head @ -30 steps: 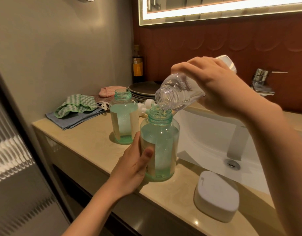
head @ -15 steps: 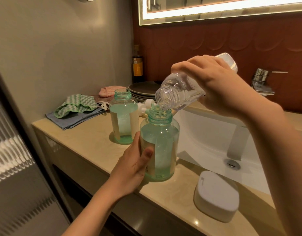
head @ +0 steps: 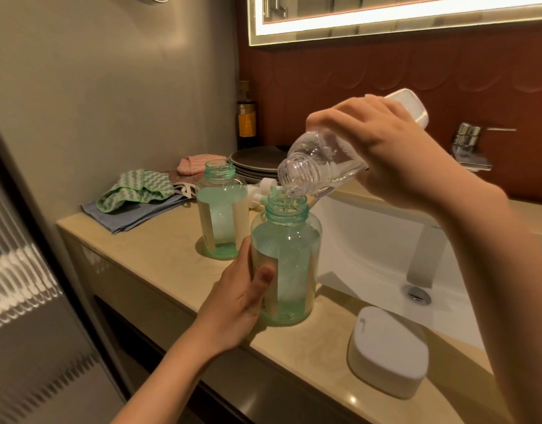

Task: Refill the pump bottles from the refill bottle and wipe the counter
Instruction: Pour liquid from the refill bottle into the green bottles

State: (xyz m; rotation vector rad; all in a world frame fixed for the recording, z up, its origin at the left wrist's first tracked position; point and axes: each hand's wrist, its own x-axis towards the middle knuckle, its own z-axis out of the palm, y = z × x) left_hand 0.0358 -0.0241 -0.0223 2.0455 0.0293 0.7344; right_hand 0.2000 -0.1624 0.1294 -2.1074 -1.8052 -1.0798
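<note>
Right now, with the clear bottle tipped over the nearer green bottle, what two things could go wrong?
1. Liquid stands high in the nearer pump bottle, so further pouring from the refill bottle may overflow onto the counter.
2. The refill bottle's mouth hangs above a narrow neck; a wobble of the right hand could send the stream down the outside.

Two pump bottles counted: near pump bottle (head: pixel 289 255), far pump bottle (head: pixel 220 215). One refill bottle (head: pixel 318 166) counted. Two white pump heads (head: pixel 267 182) seen behind bottles. At least three cloths made out: green zigzag cloth (head: pixel 138 191), blue cloth (head: pixel 132 217), pink cloth (head: pixel 196 162). One stack of plates (head: pixel 254 159) noted; plate number not determined. One dark bottle (head: pixel 246 127), one white box (head: pixel 386 347), one sink (head: pixel 370 240), one tap (head: pixel 467 139) recorded. Two hands counted: left hand (head: pixel 233 307), right hand (head: pixel 386 148).
</note>
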